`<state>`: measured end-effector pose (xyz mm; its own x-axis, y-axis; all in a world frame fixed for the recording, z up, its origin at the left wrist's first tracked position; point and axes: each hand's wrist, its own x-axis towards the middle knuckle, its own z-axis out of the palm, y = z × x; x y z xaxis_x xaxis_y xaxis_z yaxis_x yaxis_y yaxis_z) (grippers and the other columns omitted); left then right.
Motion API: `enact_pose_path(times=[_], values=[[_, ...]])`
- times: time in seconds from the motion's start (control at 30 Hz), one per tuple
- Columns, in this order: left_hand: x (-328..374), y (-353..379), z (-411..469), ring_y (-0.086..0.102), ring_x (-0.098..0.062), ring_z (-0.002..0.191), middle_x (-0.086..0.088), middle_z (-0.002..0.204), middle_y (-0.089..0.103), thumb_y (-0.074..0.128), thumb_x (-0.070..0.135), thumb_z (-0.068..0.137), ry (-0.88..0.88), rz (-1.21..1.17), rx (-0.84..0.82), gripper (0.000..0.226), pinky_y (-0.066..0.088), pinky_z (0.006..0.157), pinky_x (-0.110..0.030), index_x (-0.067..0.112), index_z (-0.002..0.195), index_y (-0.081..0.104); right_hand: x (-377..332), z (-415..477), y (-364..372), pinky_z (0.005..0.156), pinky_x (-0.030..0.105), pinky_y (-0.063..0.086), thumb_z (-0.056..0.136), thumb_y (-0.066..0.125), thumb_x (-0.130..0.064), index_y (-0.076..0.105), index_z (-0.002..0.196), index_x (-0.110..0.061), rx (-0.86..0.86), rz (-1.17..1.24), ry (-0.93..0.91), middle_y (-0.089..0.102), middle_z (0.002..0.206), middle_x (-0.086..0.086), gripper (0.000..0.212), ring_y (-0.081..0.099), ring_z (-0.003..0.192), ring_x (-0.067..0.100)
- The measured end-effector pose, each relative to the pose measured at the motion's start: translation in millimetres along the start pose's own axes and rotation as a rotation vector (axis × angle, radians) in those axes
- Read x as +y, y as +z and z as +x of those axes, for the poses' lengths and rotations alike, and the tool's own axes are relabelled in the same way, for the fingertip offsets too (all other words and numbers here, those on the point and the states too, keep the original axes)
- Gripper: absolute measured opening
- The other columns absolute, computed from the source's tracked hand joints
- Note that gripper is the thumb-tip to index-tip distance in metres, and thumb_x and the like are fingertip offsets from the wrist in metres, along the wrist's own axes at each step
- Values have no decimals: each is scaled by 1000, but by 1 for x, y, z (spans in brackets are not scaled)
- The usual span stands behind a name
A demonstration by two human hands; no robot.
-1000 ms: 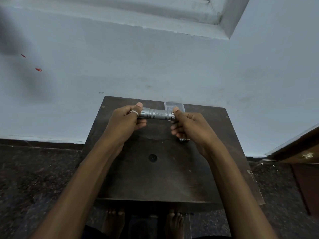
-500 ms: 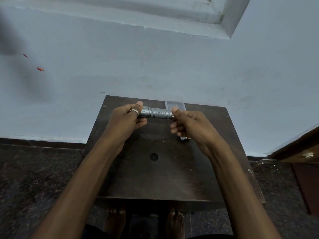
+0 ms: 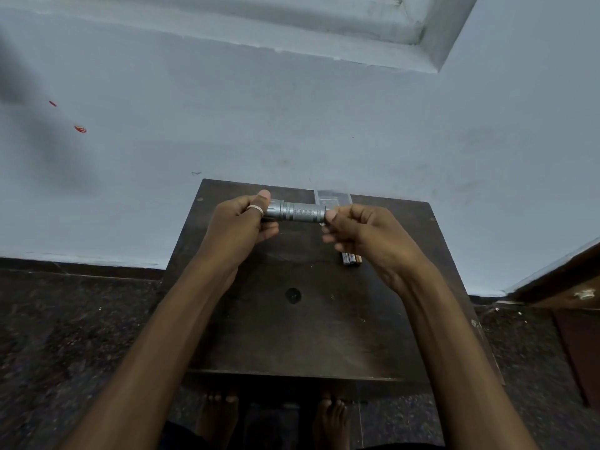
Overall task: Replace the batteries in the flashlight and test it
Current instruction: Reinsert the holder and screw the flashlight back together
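Note:
A silver metal flashlight (image 3: 297,212) is held level above the far part of a dark wooden table (image 3: 292,336). My left hand (image 3: 238,227), with a ring on the thumb, grips its left end. My right hand (image 3: 363,235) pinches the flashlight's right end between thumb and fingers; that end is hidden by the fingers. A few small batteries (image 3: 350,258) lie side by side on the table just under my right hand.
A clear plastic packet (image 3: 332,197) lies at the table's far edge against the pale blue wall. A round hole (image 3: 293,295) sits mid-table. Dark speckled floor surrounds the table; my bare feet (image 3: 272,417) show below its near edge. A wooden piece of furniture (image 3: 568,287) stands at right.
My right hand has lifted and rolled slightly at the flashlight's right end, so the batteries beneath it show more. The left hand and flashlight have hardly moved.

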<state>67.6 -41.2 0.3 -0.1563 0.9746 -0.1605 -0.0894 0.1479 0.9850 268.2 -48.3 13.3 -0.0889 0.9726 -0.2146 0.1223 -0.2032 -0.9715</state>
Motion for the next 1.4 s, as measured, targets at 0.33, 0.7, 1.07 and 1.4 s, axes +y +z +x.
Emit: enact_pose_path(times=[0.33, 0.7, 1.07, 1.4], values=[[-2, 1, 2, 67, -11, 77, -7, 93, 67, 55, 31, 101, -4, 9, 1, 25, 59, 72, -23, 13, 93, 70, -3, 3, 2, 72, 25, 59, 96, 67, -21, 69, 107, -5, 58, -26, -19, 71, 90, 10, 19, 68, 85, 17], [-2, 2, 4, 67, -11, 77, -6, 93, 68, 55, 31, 101, 15, 22, -15, 24, 59, 73, -23, 14, 95, 70, 0, 4, 3, 52, 19, 46, 100, 54, -47, 71, 92, -4, 40, -144, 42, 70, 73, 6, 47, 67, 62, 11], [0, 0, 2, 67, -13, 81, -12, 100, 68, 55, 31, 101, 20, 18, -6, 26, 59, 73, -22, 9, 101, 70, 1, 4, -2, 66, 20, 55, 94, 68, -10, 70, 104, -6, 15, -16, -89, 70, 89, 13, 11, 67, 84, 14], [1, 2, 0, 65, -7, 74, -7, 95, 68, 54, 31, 102, 50, 22, -24, 27, 58, 72, -21, 10, 101, 70, -1, 4, 4, 55, 23, 50, 100, 52, -50, 72, 94, -5, 97, -113, -7, 72, 77, 6, 50, 68, 68, 14]])
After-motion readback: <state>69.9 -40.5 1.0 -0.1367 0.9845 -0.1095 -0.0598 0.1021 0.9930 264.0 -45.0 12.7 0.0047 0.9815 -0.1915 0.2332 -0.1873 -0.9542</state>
